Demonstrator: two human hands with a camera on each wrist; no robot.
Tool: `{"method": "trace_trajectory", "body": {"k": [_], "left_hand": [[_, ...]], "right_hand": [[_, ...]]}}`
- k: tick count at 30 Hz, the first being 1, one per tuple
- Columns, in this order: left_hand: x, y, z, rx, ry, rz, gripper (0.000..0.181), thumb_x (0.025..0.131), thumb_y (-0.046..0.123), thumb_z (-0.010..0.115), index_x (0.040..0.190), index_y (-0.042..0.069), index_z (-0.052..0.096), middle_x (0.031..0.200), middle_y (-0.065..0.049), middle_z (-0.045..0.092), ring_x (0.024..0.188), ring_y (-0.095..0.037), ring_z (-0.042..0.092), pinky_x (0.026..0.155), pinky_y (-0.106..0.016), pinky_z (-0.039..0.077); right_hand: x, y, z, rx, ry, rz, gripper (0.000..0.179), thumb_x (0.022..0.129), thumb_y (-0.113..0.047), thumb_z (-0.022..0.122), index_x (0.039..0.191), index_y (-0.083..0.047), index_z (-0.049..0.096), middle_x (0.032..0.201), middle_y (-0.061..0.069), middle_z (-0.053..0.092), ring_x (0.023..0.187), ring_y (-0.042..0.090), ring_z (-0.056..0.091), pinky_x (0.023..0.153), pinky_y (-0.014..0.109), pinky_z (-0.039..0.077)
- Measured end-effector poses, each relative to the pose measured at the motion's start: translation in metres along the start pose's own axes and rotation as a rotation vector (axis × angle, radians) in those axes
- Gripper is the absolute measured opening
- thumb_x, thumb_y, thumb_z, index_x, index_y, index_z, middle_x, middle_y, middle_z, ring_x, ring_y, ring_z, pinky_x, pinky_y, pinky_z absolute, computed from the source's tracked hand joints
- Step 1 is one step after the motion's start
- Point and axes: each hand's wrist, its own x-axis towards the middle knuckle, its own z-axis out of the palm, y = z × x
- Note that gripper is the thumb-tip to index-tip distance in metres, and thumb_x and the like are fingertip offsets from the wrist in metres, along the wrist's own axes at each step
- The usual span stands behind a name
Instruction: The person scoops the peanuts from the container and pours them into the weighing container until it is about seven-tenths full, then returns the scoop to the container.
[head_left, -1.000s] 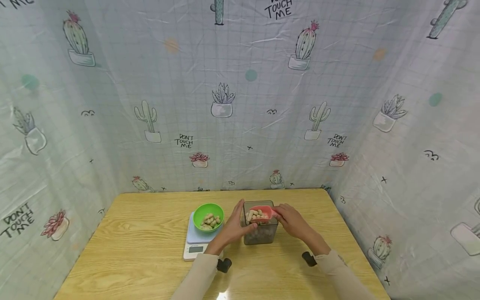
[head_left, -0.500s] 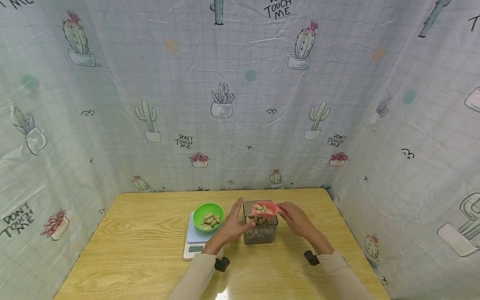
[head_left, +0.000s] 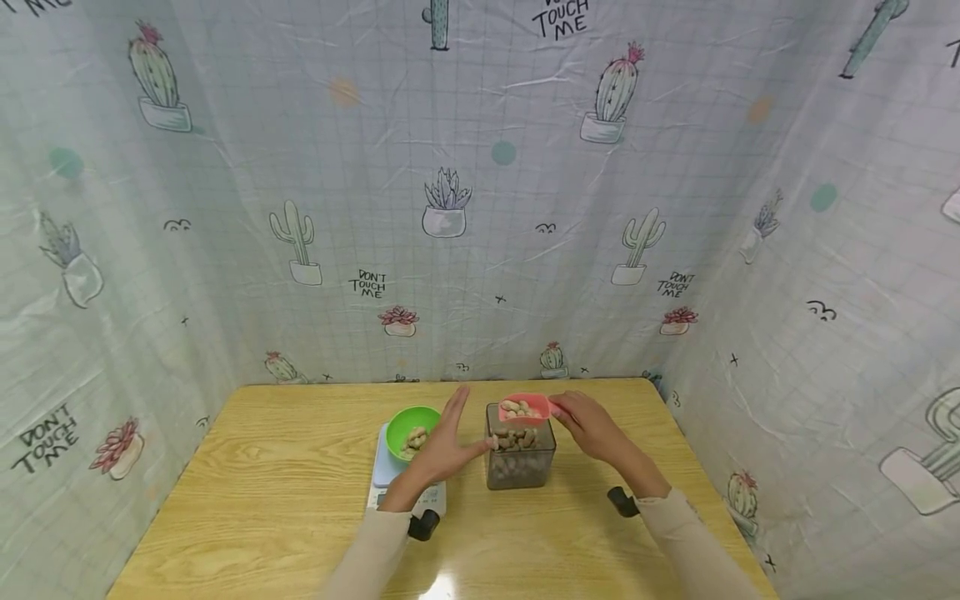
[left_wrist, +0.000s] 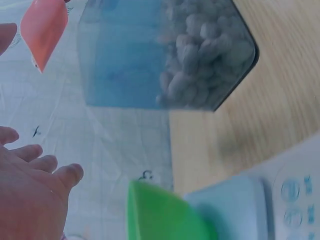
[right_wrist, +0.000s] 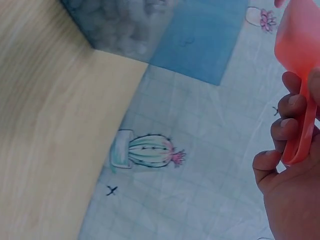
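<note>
My right hand (head_left: pixel 596 429) grips a red scoop (head_left: pixel 536 406) by its handle; in the right wrist view the fingers curl round the scoop's handle (right_wrist: pixel 301 132). Peanuts (head_left: pixel 517 408) in the shell lie in the scoop, which is held over a clear grey square container (head_left: pixel 519 471). More peanuts fill the container's lower part, as the left wrist view shows through its wall. My left hand (head_left: pixel 444 450) is spread between the container and a green bowl (head_left: pixel 397 429), its fingers straight and holding nothing. The bowl has some peanuts in it and is partly hidden by that hand.
Under the bowl stands a kitchen scale (head_left: pixel 380 472), its display mostly covered by my left wrist. All this is on a wooden table (head_left: pixel 285 483). A curtain printed with cacti (head_left: pixel 487 267) hangs behind the table and along both sides.
The scoop has risen out of the container with peanuts in it. My left hand has moved left, off the container and towards the bowl.
</note>
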Motion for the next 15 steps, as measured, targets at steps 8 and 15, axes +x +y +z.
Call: {"method": "trace_trajectory", "body": {"k": [8,15], "left_hand": [[-0.010,-0.006,-0.025,0.018,0.050,0.001,0.096,0.090,0.046,0.068,0.158,0.035,0.001,0.168,-0.001,0.002,0.151,-0.038,0.018,0.110,-0.066,0.030],[-0.022,-0.015,-0.047,0.078,0.090,0.006,0.099,0.089,0.046,0.069,0.160,0.029,0.003,0.167,-0.007,0.003,0.149,-0.044,0.020,0.107,-0.068,0.033]], "right_hand": [[0.018,-0.005,-0.006,0.020,-0.004,-0.035,0.022,0.102,-0.018,0.052,0.116,-0.011,0.067,0.101,0.002,0.068,0.091,0.018,0.061,0.079,0.039,0.051],[0.034,-0.011,-0.007,0.028,-0.027,-0.039,0.024,0.102,-0.020,0.053,0.119,-0.011,0.066,0.111,0.004,0.070,0.102,0.024,0.063,0.086,0.045,0.051]]}}
